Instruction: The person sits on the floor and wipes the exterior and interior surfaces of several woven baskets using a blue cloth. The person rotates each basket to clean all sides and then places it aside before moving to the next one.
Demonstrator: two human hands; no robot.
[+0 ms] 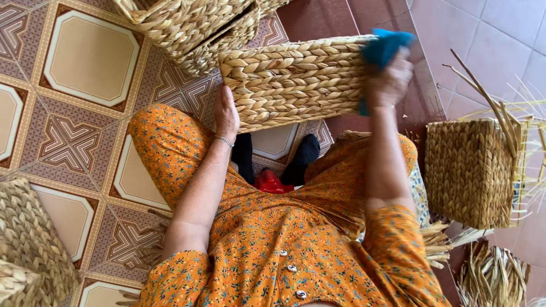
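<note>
the woven basket is held up over the knees, above the patterned tiled floor. the left hand lies flat and open against its left end, gripping nothing. the right hand is closed on a blue cloth, pressing it to the basket's right end. since only pressure from both ends holds the basket, i judge it could slip and drop if the flat palm eases. more baskets stand beyond, an unfinished basket with loose straw to the right.
</note>
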